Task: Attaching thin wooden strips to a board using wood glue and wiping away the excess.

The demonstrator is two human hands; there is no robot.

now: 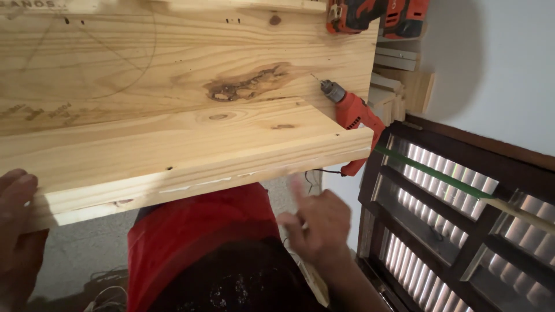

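Pine board (pixel 191 156) ran its long axis left to right across the view, its front edge facing the person; left hand (pixel 17 231) sat at the board's left end, fingers laid over the edge, pressed against the wood; right hand (pixel 318 222) hovered just below the front edge, touching nothing, forefinger raised and blurred, other fingers loosely curled; red drill (pixel 352 112) lay at the board's right end, nearer the right hand.

A plain white wall (pixel 497 58) fills the upper right, with a soft shadow across it. Below it stands a dark wooden shutter (pixel 462 219), daylight glowing through its slats, and a green strap (pixel 433 172) runs slantwise over the frame. Grey floor (pixel 81 254) shows at lower left, and wood offcuts (pixel 404 86) are stacked against the wall.
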